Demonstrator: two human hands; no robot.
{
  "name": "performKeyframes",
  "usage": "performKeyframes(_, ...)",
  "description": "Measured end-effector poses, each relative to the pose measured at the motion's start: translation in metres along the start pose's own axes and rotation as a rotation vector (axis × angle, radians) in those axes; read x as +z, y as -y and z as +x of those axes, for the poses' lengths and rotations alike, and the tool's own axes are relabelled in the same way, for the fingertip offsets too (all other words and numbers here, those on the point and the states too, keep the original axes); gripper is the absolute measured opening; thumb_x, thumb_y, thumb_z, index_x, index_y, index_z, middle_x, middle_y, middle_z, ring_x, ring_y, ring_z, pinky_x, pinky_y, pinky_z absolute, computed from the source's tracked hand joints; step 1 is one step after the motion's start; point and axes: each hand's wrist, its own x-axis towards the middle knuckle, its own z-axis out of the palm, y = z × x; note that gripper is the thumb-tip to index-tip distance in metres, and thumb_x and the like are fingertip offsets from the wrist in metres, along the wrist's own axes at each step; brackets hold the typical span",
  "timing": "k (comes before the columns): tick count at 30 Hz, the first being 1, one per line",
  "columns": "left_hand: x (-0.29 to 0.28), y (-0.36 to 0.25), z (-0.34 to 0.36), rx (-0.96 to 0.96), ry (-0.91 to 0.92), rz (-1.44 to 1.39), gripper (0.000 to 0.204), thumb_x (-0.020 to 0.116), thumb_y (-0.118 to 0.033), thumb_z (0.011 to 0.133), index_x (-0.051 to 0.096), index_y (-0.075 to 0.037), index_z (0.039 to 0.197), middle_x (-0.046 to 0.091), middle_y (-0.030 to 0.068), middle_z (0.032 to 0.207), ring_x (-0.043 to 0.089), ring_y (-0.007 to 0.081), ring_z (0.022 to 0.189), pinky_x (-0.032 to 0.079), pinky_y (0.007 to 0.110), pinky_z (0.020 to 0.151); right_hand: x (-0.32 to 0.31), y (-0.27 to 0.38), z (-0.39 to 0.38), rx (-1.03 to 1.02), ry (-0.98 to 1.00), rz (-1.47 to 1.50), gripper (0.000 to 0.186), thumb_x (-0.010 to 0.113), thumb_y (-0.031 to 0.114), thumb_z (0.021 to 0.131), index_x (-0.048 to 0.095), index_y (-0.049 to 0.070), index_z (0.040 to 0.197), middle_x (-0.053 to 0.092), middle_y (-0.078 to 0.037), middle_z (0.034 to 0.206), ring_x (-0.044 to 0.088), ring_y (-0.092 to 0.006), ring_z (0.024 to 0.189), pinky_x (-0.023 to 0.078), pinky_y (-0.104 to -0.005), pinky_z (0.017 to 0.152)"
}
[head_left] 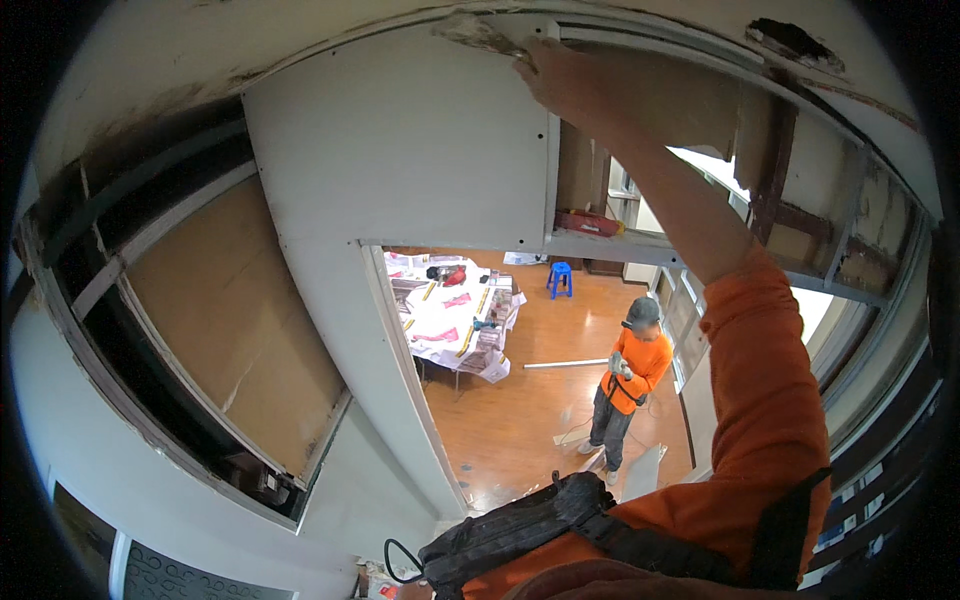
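My right hand reaches high up to the top edge of a white wall board, close under the ceiling. Its fingers are closed around a pale, flat, blurred tool; I cannot make out its exact kind. The tool points left along the seam between board and ceiling. Dark screw heads dot the board's right edge. At the bottom edge a small patch of skin, seemingly my left hand, shows beside a white and red object. Its fingers are hidden.
Open metal framing lies to the right, with a red tool on its ledge. Below, a co-worker in orange stands on the wood floor. A covered table holds tools; a blue stool stands behind. A black bag is near me.
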Motion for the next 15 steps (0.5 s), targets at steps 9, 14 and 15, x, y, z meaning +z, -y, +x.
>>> performKeyframes(9,-0.019,-0.010,0.048,-0.062,0.072,-0.041,0.025,0.060,-0.031,0.092,0.069,-0.009,0.100,0.070,0.0205,0.085,0.068,0.0381,0.079,0.053,0.051,0.069,0.018,-0.067,-0.005,-0.125,-0.132,-0.232,0.035,0.054,0.027,0.098,0.063,0.008,0.126,0.067,-0.018,0.115,0.069,-0.0340,0.098,0.058,-0.0423,0.082)
performKeyframes(14,-0.031,-0.009,0.067,0.005,0.093,0.042,0.023,0.062,-0.031,0.090,0.067,-0.009,0.097,0.069,0.0211,0.081,0.067,0.0412,0.074,0.053,0.052,0.064,-0.067,-0.048,0.002,-0.233,0.096,-0.371,0.033,0.051,0.027,0.098,0.064,-0.001,0.110,0.069,-0.022,0.107,0.067,-0.0350,0.103,0.057,-0.0480,0.078)
performKeyframes(15,-0.039,-0.009,0.081,0.086,0.075,0.127,0.023,0.062,-0.031,0.089,0.067,-0.009,0.096,0.069,0.0212,0.080,0.067,0.0418,0.073,0.053,0.052,0.063,-0.051,-0.041,-0.003,-0.319,0.091,-0.015,0.029,0.053,0.021,0.094,0.065,0.002,0.113,0.069,-0.020,0.110,0.066,-0.0346,0.105,0.054,-0.0471,0.084)
